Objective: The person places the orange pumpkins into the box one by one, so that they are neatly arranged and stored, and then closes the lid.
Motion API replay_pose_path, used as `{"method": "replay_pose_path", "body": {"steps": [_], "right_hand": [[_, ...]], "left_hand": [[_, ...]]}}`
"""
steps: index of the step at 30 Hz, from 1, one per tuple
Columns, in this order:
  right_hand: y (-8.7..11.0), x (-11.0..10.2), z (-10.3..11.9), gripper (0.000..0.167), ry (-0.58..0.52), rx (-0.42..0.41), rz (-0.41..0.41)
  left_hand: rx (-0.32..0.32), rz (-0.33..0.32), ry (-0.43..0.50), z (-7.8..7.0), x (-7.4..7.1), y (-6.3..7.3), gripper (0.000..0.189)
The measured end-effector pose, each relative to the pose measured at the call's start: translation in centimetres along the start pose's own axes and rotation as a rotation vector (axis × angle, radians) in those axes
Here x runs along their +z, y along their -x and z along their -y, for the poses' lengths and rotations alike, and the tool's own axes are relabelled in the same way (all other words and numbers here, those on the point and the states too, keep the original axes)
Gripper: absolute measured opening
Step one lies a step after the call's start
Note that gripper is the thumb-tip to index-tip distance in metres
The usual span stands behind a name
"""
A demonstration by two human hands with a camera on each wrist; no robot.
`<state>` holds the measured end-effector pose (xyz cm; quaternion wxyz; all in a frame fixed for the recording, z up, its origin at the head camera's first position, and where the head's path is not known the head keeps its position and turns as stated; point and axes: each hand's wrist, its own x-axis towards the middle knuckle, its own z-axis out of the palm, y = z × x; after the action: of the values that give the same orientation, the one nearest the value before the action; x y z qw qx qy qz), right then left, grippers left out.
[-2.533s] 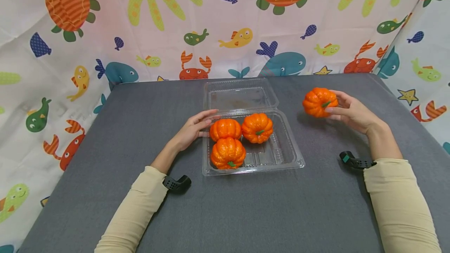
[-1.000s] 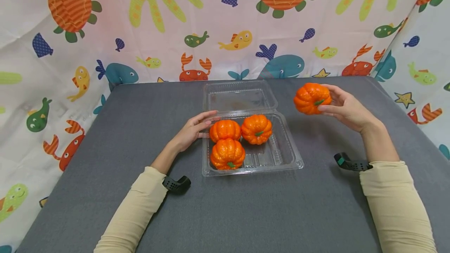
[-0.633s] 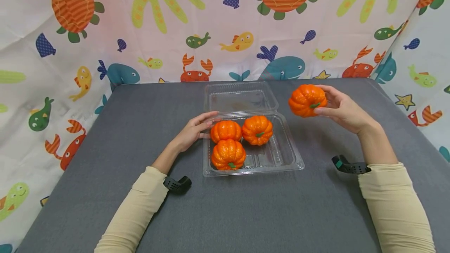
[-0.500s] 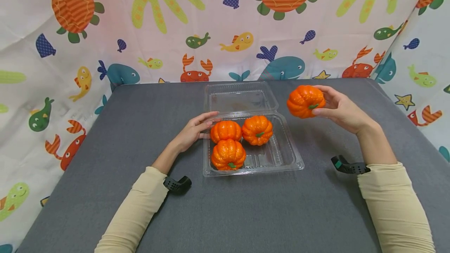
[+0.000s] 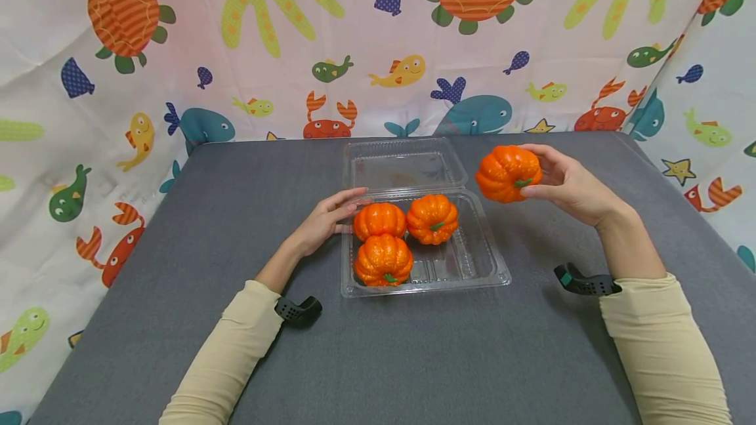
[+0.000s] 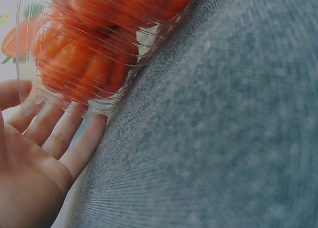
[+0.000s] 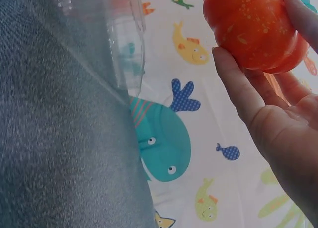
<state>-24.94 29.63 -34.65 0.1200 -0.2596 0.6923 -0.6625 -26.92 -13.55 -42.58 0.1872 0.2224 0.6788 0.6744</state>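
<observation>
A clear plastic clamshell container lies with its lid folded back at the middle of the table. Three small orange toy pumpkins sit inside: one at the back left, one at the front left and one toward the right. Against the container's left side rests my left hand; the left wrist view shows its fingers fairly straight, touching the clear wall. My right hand holds a fourth toy pumpkin between thumb and fingers, raised above the table to the right of the container.
The grey cloth-covered table ends at a back edge. Behind it hangs a white curtain printed with sea animals. The thin transparent lid extends toward that back edge. A black band is on each wrist.
My right hand has carried its pumpkin leftward, closer to the container, rising a little and then dipping slightly. My left hand and the container have stayed in place.
</observation>
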Motion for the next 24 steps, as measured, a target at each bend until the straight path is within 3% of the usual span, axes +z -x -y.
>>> {"method": "replay_pose_path", "body": {"steps": [24], "right_hand": [[-0.1, 3.2, 1.5, 0.064, 0.023, -0.055, 0.170]], "left_hand": [[-0.003, -0.001, 0.011, -0.1, 0.0, 0.0, 0.047]]}}
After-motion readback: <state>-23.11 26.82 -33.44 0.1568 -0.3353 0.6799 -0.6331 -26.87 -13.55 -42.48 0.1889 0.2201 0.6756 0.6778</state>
